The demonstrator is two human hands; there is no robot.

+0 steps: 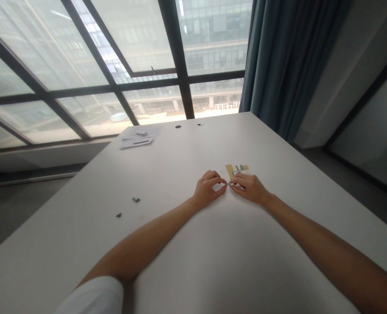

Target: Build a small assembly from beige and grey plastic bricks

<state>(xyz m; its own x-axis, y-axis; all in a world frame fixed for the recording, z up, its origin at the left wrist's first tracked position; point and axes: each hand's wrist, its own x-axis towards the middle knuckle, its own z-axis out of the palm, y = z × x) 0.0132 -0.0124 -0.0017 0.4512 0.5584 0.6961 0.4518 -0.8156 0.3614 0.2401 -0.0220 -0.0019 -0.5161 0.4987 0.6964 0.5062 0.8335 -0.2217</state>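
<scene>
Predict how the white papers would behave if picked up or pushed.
The white papers look thin, so they would probably bend when lifted. They lie flat on the smooth-looking table, so a push would likely slide them.

The only view looks from the person's head, above the table's [180, 170] near side, forward and steeply down over it. Left hand [209, 186] and right hand [250, 188] appear small over the table, with windows [213, 39] beyond its far edge and a curtain [285, 56] beyond its far right corner.
</scene>
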